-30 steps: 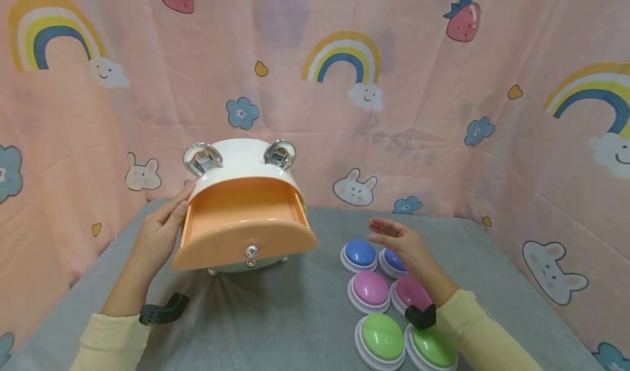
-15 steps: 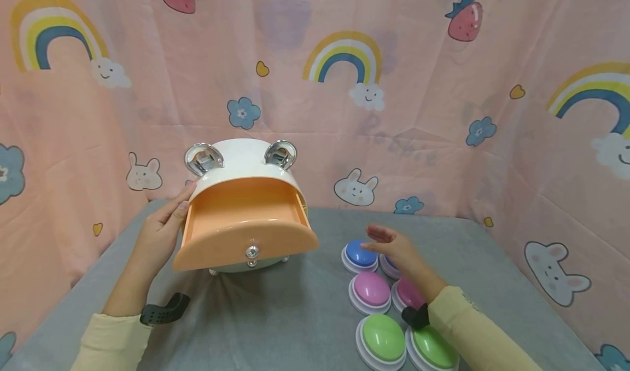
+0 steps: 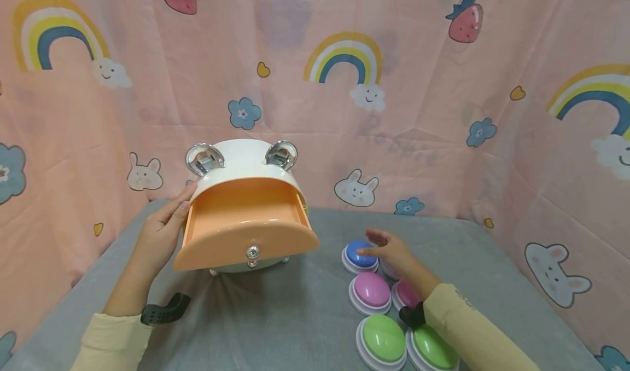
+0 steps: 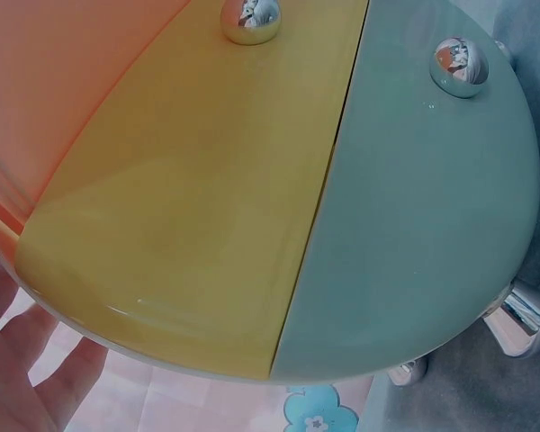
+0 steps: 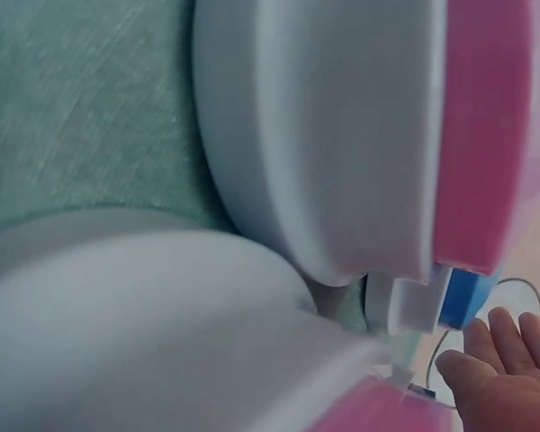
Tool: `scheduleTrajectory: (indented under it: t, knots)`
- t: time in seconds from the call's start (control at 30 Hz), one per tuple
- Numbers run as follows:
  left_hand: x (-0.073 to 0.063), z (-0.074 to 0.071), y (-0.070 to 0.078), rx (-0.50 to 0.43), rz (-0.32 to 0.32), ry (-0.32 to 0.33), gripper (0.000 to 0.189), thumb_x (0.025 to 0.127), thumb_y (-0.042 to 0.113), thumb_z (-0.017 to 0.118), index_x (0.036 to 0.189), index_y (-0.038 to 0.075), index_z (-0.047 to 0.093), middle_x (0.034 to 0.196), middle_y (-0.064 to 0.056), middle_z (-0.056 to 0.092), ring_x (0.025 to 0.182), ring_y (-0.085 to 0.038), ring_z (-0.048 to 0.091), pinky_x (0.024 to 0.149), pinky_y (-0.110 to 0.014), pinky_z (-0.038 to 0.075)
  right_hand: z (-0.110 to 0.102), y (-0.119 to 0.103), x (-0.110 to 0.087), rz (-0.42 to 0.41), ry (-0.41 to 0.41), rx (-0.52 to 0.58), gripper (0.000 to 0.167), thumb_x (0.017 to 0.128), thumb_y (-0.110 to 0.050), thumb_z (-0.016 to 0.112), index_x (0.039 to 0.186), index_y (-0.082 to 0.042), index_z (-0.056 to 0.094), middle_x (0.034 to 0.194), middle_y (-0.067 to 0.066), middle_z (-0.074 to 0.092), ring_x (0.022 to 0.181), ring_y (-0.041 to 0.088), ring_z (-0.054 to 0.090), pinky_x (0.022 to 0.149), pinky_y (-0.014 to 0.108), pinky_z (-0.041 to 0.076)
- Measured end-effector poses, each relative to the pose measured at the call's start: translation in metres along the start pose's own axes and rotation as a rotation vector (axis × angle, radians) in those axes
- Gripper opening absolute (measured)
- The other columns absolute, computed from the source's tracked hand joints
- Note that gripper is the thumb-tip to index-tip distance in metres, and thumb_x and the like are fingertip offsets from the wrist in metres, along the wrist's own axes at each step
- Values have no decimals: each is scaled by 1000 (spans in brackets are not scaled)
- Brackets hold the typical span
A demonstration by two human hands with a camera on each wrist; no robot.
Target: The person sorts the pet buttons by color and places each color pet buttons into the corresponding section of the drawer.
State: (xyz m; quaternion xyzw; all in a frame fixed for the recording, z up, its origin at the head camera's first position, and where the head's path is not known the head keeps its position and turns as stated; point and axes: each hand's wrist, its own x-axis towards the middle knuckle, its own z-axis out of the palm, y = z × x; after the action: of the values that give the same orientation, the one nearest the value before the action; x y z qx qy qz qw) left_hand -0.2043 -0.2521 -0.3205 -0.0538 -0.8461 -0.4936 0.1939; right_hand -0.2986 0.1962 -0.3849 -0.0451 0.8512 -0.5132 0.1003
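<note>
A round white drawer box (image 3: 246,155) with chrome ears stands at left centre in the head view. Its orange top drawer (image 3: 246,245) is pulled out, and nothing shows inside. Below, the left wrist view shows a yellow drawer (image 4: 189,207) and a green drawer (image 4: 414,207), both closed, with chrome knobs. My left hand (image 3: 159,231) rests along the box's left side, fingers fairly straight against the shell. Over the blue push buttons hovers my right hand (image 3: 396,256), fingers loose and holding nothing. Its thumb overlaps the left blue button (image 3: 360,253); the hand mostly hides the other.
Nearer me on the grey cloth (image 3: 305,327) sit two pink buttons, one of them the left pink button (image 3: 372,290), and two green buttons, including the left green button (image 3: 384,338). My right sleeve (image 3: 472,327) overlaps the right-hand column. A pink patterned curtain (image 3: 418,141) hangs behind.
My right hand has shifted left and slightly down, bringing its thumb across the left blue button. The left hand, box and drawer have stayed in place.
</note>
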Motion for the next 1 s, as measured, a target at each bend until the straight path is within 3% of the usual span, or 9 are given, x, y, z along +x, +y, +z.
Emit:
scheduleTrajectory:
  t: [0.43,1.0]
  knots:
    - [0,2,2,-5,19,2,48,107,39,40,153,24,40,161,-4,32,150,-32,29,116,-59,32,6,7,4,8,-26,18,80,84,-15,80,149,6,37,155,25,38,147,43,30,123,53,25]
    - [0,2,1,-4,11,7,48,107,39,40,153,26,40,162,-3,31,150,-31,29,117,-58,31,10,11,5,59,-9,-116,83,80,-18,83,150,-2,41,157,24,37,147,45,29,121,59,27]
